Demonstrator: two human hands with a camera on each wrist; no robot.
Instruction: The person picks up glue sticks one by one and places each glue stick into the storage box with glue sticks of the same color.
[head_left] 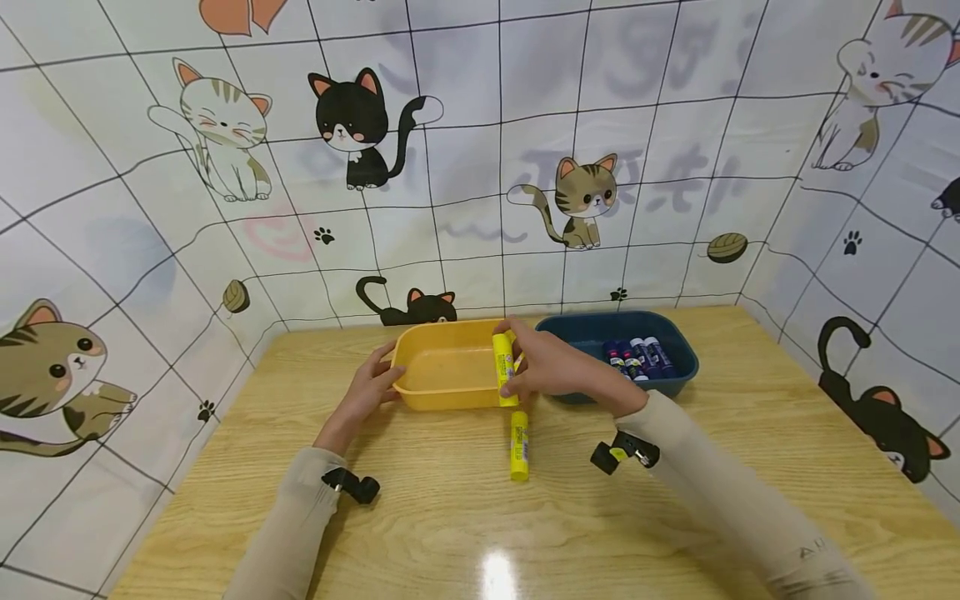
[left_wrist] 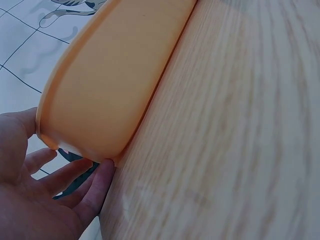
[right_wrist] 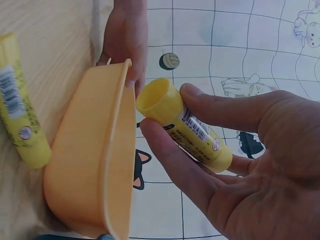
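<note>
A yellow glue stick [head_left: 504, 370] is pinched between thumb and fingers of my right hand [head_left: 551, 360], above the right end of a yellow-orange plastic bin [head_left: 450, 402]. In the right wrist view, the hollow round end of this glue stick [right_wrist: 192, 132] faces up and left. My left hand [head_left: 367, 385] grips the bin's left end, thumb at the rim and fingers against the outer wall. The left wrist view shows those fingertips [left_wrist: 105, 170] low on the wall, near the table. A second yellow glue stick [head_left: 519, 447] lies on the table in front of the bin.
Right of the yellow bin stands a dark blue bin [head_left: 678, 385] with several dark glue sticks [head_left: 637, 357] inside, some white-capped. Both bins sit on a wood-grain table [head_left: 420, 517], near the back wall covering [head_left: 480, 267] printed with cats.
</note>
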